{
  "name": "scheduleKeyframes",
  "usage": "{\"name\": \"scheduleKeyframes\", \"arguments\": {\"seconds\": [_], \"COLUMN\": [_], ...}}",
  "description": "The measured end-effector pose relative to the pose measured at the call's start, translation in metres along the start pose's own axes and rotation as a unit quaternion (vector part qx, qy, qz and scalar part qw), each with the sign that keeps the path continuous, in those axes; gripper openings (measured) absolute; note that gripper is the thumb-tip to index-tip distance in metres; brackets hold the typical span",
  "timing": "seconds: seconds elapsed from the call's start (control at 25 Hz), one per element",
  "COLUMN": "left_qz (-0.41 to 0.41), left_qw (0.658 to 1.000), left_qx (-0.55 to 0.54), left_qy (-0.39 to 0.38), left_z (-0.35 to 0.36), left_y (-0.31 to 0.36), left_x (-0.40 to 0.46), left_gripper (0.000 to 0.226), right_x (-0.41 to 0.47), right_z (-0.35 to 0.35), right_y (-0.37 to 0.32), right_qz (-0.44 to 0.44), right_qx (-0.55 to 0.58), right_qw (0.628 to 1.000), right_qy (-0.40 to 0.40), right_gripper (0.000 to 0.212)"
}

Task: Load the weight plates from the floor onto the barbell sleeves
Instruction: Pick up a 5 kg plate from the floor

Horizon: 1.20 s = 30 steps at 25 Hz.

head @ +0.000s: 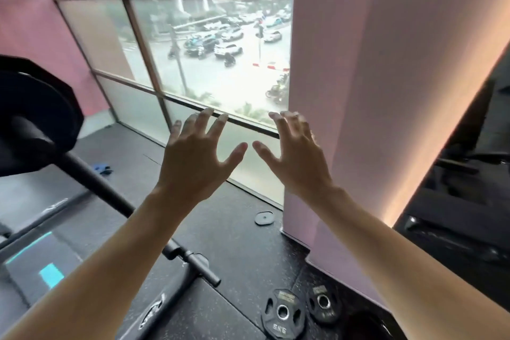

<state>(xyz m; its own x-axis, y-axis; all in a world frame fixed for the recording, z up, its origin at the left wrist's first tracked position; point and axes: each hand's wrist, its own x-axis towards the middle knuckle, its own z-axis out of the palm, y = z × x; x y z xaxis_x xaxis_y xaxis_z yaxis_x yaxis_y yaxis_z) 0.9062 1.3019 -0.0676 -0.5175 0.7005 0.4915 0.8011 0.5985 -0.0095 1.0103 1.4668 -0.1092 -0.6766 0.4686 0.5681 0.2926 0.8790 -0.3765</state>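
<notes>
Both hands empty: left hand (193, 157) and right hand (296, 157) raised, fingers spread wide. 2 weight plates (284, 312) and a small plate (264, 218) lie on floor. Near barbell sleeve (202, 266) bare; far end carries a plate (36, 107). Mostly undone.

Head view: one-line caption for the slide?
Both open hands, left hand and right hand, raised before the window; black 5 kg weight plate lies on the floor beside bare barbell sleeve.
</notes>
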Motion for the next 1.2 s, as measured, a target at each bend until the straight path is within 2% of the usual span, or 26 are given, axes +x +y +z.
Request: {"name": "scheduleKeyframes", "arguments": {"seconds": [0.28,0.52,0.8,1.04,1.2], "left_qz": [0.020,0.008,-0.069,-0.169,-0.193], "left_qw": [0.995,0.980,0.955,0.920,0.897], "left_qx": [-0.067,-0.116,-0.121,-0.144,-0.151], "left_qy": [-0.067,-0.164,-0.261,-0.324,-0.367], "left_z": [0.140,0.291,0.473,0.625,0.715], "left_y": [0.012,0.008,0.022,0.042,0.049], "left_x": [0.041,0.039,-0.029,-0.116,-0.182], "left_gripper": [0.078,0.080,0.077,0.073,0.068], "right_x": [-0.004,-0.021,-0.093,-0.190,-0.264], "right_z": [0.066,0.184,0.337,0.462,0.539], "right_y": [0.084,0.159,0.244,0.321,0.363], "right_qz": [0.102,0.180,0.235,0.239,0.256], "right_qx": [-0.046,-0.057,-0.024,-0.012,-0.015], "right_qw": [0.992,0.971,0.939,0.914,0.896], "right_qy": [-0.059,-0.148,-0.250,-0.328,-0.362], "right_gripper": [0.077,0.080,0.069,0.071,0.074]}}
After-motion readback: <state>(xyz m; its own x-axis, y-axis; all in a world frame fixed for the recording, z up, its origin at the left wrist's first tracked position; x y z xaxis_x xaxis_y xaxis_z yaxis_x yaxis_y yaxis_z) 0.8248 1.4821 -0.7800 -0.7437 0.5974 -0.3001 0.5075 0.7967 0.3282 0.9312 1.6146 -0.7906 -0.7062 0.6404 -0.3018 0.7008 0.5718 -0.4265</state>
